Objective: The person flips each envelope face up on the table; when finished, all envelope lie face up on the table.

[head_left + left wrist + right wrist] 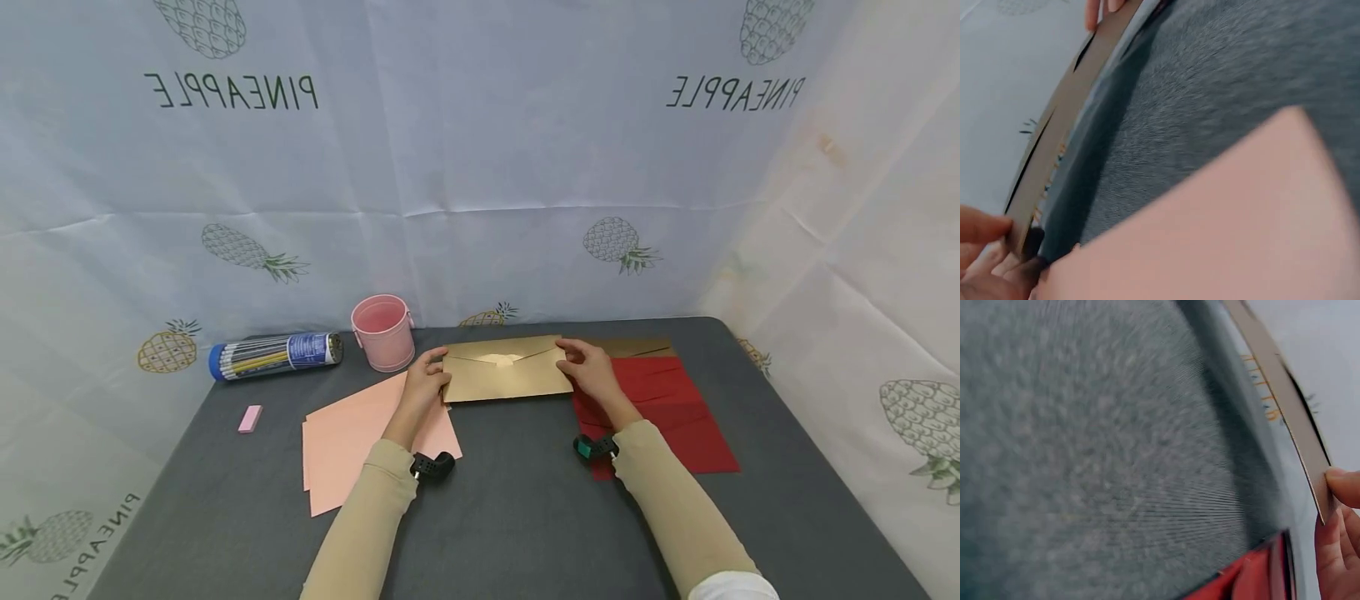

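Both hands hold a gold envelope [510, 379] level above the far part of the table, its flap side showing with a pale patch at the flap's tip. My left hand [425, 383] pinches its left end, thumb in front; the left wrist view shows these fingers [985, 226] on the envelope's edge. At the other end my right hand [592, 373] grips the short side, and its thumb [1344, 486] presses the face in the right wrist view. Pink paper sheets [352, 442] lie under the left forearm. Red envelopes [675, 408] lie beneath and beside the right hand.
Another gold envelope [637, 347] lies behind the red ones. A pink bucket [384, 333] stands at the back, beside a clear tube of pencils [277, 356] lying on its side. A small pink eraser [250, 418] is on the left of the grey table [517, 517]. A printed curtain hangs behind.
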`<state>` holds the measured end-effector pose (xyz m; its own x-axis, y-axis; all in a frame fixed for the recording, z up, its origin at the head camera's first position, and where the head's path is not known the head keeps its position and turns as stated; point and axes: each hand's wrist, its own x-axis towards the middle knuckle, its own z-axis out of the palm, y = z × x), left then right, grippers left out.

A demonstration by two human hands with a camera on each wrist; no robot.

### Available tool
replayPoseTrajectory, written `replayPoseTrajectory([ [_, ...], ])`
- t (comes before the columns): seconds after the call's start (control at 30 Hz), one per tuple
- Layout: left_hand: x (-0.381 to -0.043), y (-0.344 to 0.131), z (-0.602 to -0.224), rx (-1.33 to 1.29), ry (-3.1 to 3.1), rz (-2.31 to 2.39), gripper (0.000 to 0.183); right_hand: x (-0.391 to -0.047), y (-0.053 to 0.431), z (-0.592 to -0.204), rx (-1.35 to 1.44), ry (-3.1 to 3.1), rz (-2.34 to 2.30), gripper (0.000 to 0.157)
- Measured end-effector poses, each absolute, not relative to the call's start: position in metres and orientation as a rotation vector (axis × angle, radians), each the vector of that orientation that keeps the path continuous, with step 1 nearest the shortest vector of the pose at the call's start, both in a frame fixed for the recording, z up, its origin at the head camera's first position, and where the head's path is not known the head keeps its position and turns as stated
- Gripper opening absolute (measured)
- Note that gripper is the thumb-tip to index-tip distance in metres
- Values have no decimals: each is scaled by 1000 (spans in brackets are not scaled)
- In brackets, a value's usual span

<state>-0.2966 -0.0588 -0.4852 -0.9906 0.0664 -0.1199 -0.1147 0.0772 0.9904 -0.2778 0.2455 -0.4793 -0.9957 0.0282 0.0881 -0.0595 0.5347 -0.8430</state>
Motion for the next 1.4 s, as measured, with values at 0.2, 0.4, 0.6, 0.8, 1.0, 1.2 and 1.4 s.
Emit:
replayPoseTrajectory([
  [0.2,-306,-47,-479,-122,2503,1867,53,-294,239,-483,24,-2783,1311,44],
  [0.4,-309,-38,-479,-111,2766,1709,54,-301,232,-482,50,-2851,1129,42],
  [0.6,-307,-37,-481,-131,2823,1699,54,-302,225,-479,58,-2883,1047,43],
  [0.8,-309,-36,-482,-154,2800,1703,55,-303,224,-479,39,-2904,995,42],
  [1.0,-310,-40,-482,-158,2717,1746,58,-299,226,-476,62,-2889,1058,42],
  [1.2,-309,-58,-480,-54,2438,1928,50,-287,223,-471,71,-2810,1191,46],
  [1.4,-293,-91,-476,43,2262,1999,48,-267,208,-474,133,-2728,1425,50],
])
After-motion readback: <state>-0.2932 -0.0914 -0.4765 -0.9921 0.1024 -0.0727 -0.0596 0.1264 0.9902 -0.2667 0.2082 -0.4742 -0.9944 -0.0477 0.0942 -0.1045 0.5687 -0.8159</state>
